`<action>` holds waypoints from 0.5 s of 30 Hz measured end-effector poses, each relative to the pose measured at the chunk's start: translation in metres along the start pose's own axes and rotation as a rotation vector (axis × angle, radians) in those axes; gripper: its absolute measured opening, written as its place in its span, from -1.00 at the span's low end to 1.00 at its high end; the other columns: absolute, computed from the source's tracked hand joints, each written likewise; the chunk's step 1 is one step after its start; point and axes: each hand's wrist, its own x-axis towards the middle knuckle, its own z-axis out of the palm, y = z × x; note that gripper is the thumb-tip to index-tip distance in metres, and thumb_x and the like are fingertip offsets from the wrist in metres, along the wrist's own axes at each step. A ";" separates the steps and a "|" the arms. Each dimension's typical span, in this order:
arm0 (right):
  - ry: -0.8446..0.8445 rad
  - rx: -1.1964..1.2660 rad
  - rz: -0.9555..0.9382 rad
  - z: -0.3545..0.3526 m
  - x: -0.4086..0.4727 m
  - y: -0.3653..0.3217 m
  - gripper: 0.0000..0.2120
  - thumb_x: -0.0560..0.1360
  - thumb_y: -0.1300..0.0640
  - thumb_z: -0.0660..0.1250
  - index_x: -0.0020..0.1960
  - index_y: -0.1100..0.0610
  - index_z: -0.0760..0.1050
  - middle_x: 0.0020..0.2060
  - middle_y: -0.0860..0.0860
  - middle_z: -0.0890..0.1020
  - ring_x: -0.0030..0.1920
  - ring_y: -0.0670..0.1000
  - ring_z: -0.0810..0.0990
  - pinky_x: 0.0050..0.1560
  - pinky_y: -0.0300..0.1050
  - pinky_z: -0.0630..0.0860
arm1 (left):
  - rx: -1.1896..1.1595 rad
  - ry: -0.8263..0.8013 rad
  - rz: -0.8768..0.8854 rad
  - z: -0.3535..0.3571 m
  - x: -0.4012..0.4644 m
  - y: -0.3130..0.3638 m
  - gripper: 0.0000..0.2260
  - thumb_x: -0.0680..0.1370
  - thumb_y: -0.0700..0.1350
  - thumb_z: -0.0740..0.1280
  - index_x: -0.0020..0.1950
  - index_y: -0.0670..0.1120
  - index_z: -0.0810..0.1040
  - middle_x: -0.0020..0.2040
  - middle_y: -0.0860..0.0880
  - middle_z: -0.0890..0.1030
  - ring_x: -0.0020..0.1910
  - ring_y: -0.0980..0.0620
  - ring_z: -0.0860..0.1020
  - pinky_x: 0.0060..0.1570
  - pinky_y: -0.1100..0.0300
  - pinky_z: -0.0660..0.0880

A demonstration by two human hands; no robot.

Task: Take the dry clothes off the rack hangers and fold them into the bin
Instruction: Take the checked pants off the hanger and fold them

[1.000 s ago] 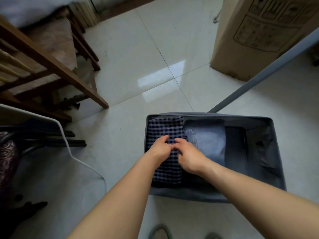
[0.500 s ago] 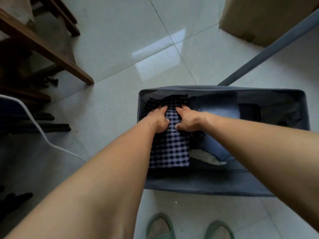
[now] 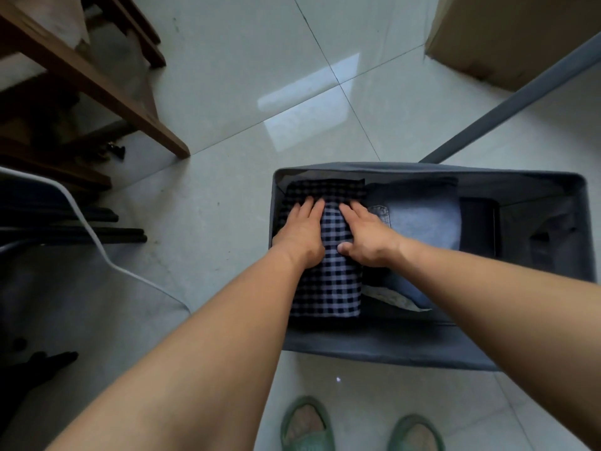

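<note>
Checked shirt (image 3: 328, 281) under flat fingers (image 3: 310, 206), bin (image 3: 374, 349)

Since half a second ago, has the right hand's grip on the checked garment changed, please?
Yes. The right hand has uncurled: it now lies flat on the checked garment in the grey bin.

1 grey bin (image 3: 374, 348), 1 checked garment (image 3: 328, 288), 1 folded jeans (image 3: 422, 219), 2 hands, 2 green slippers, 1 cardboard box (image 3: 507, 37).
</note>
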 end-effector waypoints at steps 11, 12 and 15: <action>0.171 0.180 0.025 -0.046 -0.103 -0.017 -0.41 0.57 0.11 0.24 0.54 0.09 0.12 0.51 0.07 0.19 0.46 0.14 0.27 0.41 0.05 0.29 | -0.284 0.023 -0.052 -0.045 -0.084 0.049 -0.34 0.59 -0.03 0.34 0.60 -0.04 0.10 0.60 -0.07 0.15 0.52 -0.09 0.24 0.49 0.01 0.22; 0.179 0.199 0.037 -0.053 -0.115 -0.019 -0.43 0.57 0.12 0.24 0.53 0.09 0.15 0.50 0.09 0.21 0.44 0.14 0.31 0.39 0.03 0.30 | -0.334 0.025 -0.052 -0.049 -0.095 0.055 -0.36 0.59 -0.03 0.34 0.60 -0.03 0.12 0.58 -0.08 0.21 0.47 -0.08 0.34 0.44 0.02 0.30; 0.210 0.243 0.061 -0.078 -0.156 -0.027 -0.48 0.57 0.12 0.23 0.51 0.10 0.22 0.46 0.12 0.30 0.39 0.14 0.38 0.34 -0.03 0.32 | -0.505 0.058 -0.044 -0.065 -0.140 0.078 -0.40 0.59 -0.02 0.33 0.58 0.01 0.17 0.53 -0.05 0.31 0.33 0.04 0.44 0.26 0.11 0.46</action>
